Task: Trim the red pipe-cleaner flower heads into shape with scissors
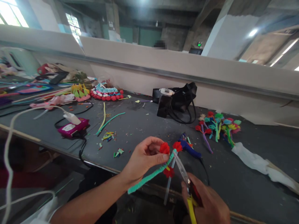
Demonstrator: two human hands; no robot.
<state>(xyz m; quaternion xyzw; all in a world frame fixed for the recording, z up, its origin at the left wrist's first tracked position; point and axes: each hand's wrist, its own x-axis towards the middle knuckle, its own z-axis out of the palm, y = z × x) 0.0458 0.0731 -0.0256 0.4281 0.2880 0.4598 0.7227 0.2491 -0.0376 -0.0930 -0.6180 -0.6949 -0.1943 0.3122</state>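
Between its thumb and fingers, my left hand (149, 155) pinches a teal fuzzy stem (149, 177) topped with red fuzzy flowers (164, 148). Another red flower (168, 171) hangs just below the stem. My right hand (203, 199) grips scissors (181, 166) with yellow and dark red handles. The scissor tips touch or lie very close to the stem's upper end. A clear stick (168, 189) points down behind the flowers. Beyond the scissors lies a blue glue gun (190, 149), partly hidden by small pieces.
Finished fuzzy flowers (218, 124) lie at the right beside a white-wrapped bundle (249, 158). A phone (164, 105) leans on a black bag (184, 96). Stem offcuts (108, 137), a magenta power strip (73, 127) and its cables are at the left. The table's front edge (102, 167) runs under my forearm.
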